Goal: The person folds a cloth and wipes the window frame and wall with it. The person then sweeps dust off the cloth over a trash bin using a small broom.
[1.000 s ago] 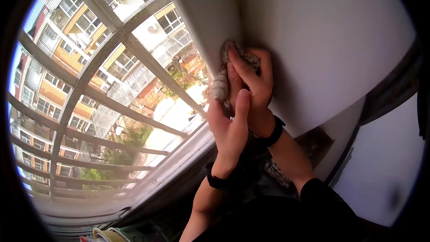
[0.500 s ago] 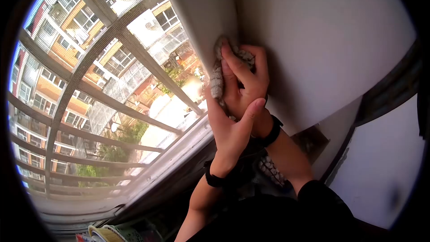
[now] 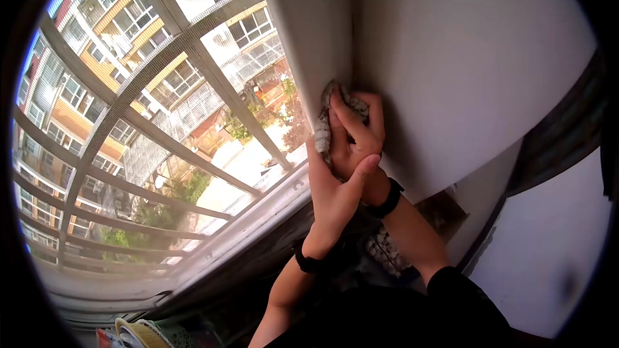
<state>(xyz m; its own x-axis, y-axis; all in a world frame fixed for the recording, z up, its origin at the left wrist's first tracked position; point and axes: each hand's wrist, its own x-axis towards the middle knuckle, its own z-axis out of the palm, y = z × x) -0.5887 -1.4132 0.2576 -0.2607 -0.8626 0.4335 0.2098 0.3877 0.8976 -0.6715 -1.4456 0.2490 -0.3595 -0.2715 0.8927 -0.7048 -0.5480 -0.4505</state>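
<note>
A crumpled grey, textured cloth [image 3: 323, 135] is bunched in my hands at the corner beside the window frame. My right hand [image 3: 358, 132] is closed round its upper part, fingers bent, close against the wall. Below and to the left, my left hand [image 3: 332, 190] wraps round the cloth's lower end and the heel of my right hand. Its thumb lies near my right wrist, while its fingertips are hidden behind the cloth. Each wrist has a black band.
A screened window [image 3: 187, 116] with curved bars fills the left side, buildings beyond it. The white wall panel [image 3: 464, 77] rises on the right. Below are a box [image 3: 445, 212], pale pebble-like pieces [image 3: 385, 251] and a yellow-rimmed basket [image 3: 138, 334].
My hands and the cloth sit a little lower and further right in view. The view itself has shifted slightly. Both hands keep their hold.
</note>
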